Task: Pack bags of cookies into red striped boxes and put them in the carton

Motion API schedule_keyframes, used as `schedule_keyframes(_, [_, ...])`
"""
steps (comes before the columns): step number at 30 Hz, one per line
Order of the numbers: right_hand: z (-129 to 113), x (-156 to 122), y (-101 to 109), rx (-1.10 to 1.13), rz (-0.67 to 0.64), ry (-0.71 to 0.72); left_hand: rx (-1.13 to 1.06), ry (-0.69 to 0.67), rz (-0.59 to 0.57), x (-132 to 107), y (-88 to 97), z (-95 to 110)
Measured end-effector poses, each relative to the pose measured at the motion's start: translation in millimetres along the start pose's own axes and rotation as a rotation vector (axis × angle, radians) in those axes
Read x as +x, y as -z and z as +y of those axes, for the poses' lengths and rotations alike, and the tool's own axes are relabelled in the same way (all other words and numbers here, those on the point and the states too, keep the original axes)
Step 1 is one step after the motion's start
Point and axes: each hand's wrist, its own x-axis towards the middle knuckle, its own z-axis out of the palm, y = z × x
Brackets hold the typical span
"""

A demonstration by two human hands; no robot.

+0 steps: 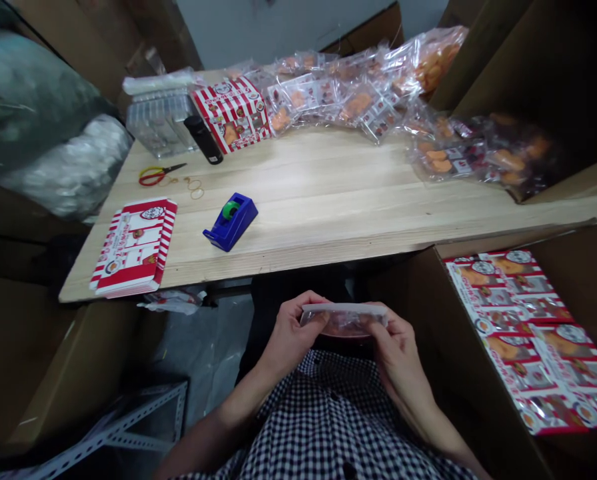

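A clear plastic box (347, 323) with a pale, whitish upper edge is held in front of my body, just below the table edge. Its contents look reddish but are too blurred to make out. My left hand (294, 328) grips the left end, thumb on the near face and fingers behind. On the right end, my right hand (396, 341) is closed in the same way. Beyond the hands, on the table, stands a blue tape dispenser (232, 223) with a green roll. Left of it lies a stack of red-and-white printed cards (136, 247).
Filled clear bags (348, 100) line the table's (318, 187) back and right. Clear boxes (161, 120), a red-striped carton (236, 113), a black bottle (203, 139), scissors (153, 175) and rubber bands (195, 189) lie back left. An open cardboard box (458, 360) at right holds several printed packs (528, 333).
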Motion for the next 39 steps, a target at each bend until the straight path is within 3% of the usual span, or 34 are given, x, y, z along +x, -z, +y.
schedule_keyframes(3, [-9.2, -4.5, 0.2, 0.004, -0.018, -0.053, 0.011, 0.015, 0.003, -4.5, -1.2, 8.3])
schedule_keyframes(6, [-8.6, -2.0, 2.4, 0.023, -0.024, -0.146, -0.062, 0.067, -0.013, -4.1, -1.3, 2.1])
schedule_keyframes(12, [3.4, 10.2, 5.9, 0.068, 0.049, -0.161, -0.503, 0.128, -0.223, -2.6, 11.8, -22.3])
schedule_keyframes(15, [3.1, 11.0, 5.1, 0.06, 0.068, -0.149, -0.649, 0.151, -0.225, -4.7, 17.2, -23.5])
schedule_keyframes(19, [3.8, 9.3, 3.0, 0.044, 0.052, -0.142, -0.617, 0.224, -0.152, -3.3, 15.4, -30.6])
schedule_keyframes(24, [8.6, 9.7, 9.2, 0.137, -0.027, -0.187, -0.549, 0.339, 0.099, 7.6, 9.4, -46.0])
schedule_keyframes(27, [4.2, 13.2, 16.4, 0.212, -0.077, -0.213, -0.524, 0.304, 0.073, 14.0, 7.3, -40.4])
schedule_keyframes(32, [-15.4, 21.4, 17.4, 0.135, -0.189, -0.279, -0.425, 0.23, 0.103, 17.4, 5.0, -16.2])
schedule_keyframes(35, [-13.7, 28.1, 17.5, 0.148, -0.137, -0.306, -0.399, 0.228, 0.079, 19.5, 2.9, -10.2])
schedule_keyframes(39, [8.5, 39.7, 23.6, 0.151, 0.001, -0.339, -0.457, 0.251, -0.03, 28.1, 2.4, -17.5])
